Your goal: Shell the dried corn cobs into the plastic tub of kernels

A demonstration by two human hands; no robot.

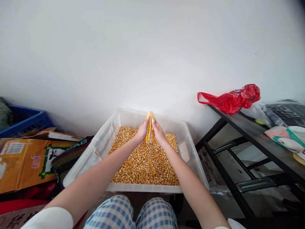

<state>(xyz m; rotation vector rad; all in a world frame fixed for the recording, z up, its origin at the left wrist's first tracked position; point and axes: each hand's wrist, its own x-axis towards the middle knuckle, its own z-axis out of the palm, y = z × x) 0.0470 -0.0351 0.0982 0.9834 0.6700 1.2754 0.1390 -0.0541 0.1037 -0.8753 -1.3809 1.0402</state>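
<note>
Between my two hands a yellow corn cob point(149, 128) stands roughly upright, part of its right side bare of kernels. My left hand point(142, 129) grips it from the left, thumb near the top. From the right, my right hand point(158, 130) is closed against it, its thumb also high on the cob. Both hands are over a translucent white plastic bin point(95, 152). Loose yellow and whitish corn kernels point(145, 165) cover the inside of the bin. The far fingers of both hands are hidden.
A white wall point(152, 57) rises behind the bin. At left are a cardboard box point(23, 165), a dark mesh bag point(69, 159) and a blue crate point(35, 119). At right a black table point(254, 127) carries a red plastic bag point(238, 98) and other bags.
</note>
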